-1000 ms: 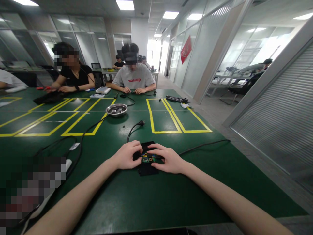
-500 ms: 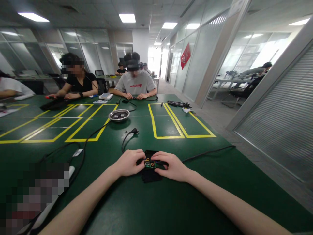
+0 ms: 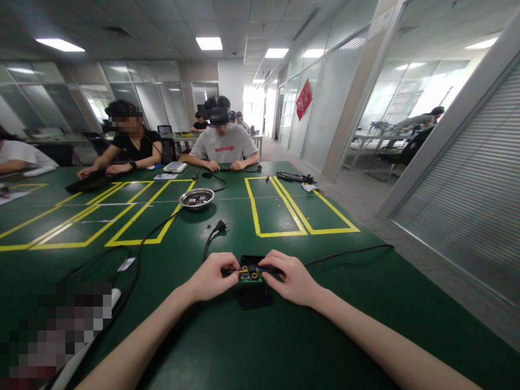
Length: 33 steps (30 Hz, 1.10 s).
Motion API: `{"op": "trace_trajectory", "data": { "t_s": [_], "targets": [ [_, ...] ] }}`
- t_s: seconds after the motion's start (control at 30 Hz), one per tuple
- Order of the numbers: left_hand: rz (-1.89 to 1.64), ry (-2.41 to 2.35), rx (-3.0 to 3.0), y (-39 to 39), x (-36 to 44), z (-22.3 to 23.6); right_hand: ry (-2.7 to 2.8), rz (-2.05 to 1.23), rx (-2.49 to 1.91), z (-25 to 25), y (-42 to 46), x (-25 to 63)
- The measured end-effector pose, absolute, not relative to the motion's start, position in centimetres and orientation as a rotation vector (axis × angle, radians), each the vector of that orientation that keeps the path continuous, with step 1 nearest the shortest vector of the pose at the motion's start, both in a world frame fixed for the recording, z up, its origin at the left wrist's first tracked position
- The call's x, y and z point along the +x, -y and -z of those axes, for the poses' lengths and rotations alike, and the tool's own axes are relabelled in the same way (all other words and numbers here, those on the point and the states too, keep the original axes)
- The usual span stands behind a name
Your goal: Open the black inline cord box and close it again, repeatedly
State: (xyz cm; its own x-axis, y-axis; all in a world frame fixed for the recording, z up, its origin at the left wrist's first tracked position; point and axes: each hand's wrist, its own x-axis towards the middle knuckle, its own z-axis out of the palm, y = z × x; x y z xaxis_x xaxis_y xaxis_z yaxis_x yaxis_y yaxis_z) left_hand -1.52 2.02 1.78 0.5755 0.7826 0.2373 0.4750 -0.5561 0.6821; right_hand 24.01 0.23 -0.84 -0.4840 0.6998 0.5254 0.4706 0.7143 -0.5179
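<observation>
Green circuit board [image 3: 251,277] sits between both hands, at a black case [image 3: 254,259] on the desk [image 3: 227,346]. Left hand [image 3: 214,276] pinches a dark lead at the board's left end; right hand [image 3: 293,277] pinches one at the right. Exact fingertip contact partly hidden. Board likely light, stiff, fragile; leads bendy, joints could tear if tugged. Best grip: bare board edges, off the copper coils [image 3: 254,275], leads supported.

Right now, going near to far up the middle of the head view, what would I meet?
Black flat piece, green circuit board between the hands, black plug, metal bowl, person in a grey shirt.
</observation>
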Motion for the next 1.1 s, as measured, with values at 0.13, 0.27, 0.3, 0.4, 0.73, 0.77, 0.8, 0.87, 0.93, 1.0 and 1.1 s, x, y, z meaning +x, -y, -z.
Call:
{"op": "trace_trajectory", "data": {
  "t_s": [0.13,0.27,0.3,0.4,0.73,0.77,0.8,0.87,0.93,1.0,1.1],
  "targets": [
    [-0.648,-0.915,2.107,-1.4,-1.4,-2.5,2.184,-0.34,-0.752,0.3,-0.2,24.7],
    [-0.522,-0.884,2.022,-0.9,-1.2,-2.5,2.255,-0.443,-0.665,0.1,0.0,25.1],
    [-0.491,-0.883,2.017,-0.9,-1.1,-2.4,2.276,-0.469,-0.655,0.1,0.0,25.2],
    [-0.426,-0.876,2.014,-0.8,-1.0,-2.1,2.322,-0.505,-0.629,0.2,0.0,25.2],
    [-0.389,-0.936,2.285,-0.7,-1.2,-2.1,2.384,-0.579,-0.65,0.1,0.1,25.3],
    [-0.388,-0.945,2.306,-0.7,-1.2,-2.1,2.387,-0.581,-0.651,0.1,0.1,25.3],
    [-0.39,-0.956,2.318,-0.7,-1.2,-2.2,2.392,-0.583,-0.655,0.0,0.1,25.3],
    [-0.392,-0.971,2.296,-0.8,-1.4,-2.4,2.405,-0.582,-0.666,-0.1,0.2,25.3],
    [-0.365,-0.973,2.191,-1.0,-1.6,-2.6,2.421,-0.575,-0.684,-0.2,0.3,25.3],
    [-0.318,-0.955,2.052,-1.2,-1.8,-2.8,2.436,-0.561,-0.703,-0.4,0.3,25.3],
    [-0.298,-0.92,1.967,-1.4,-2.1,-3.2,2.462,-0.544,-0.714,-0.6,0.4,25.3]
  ]
}}
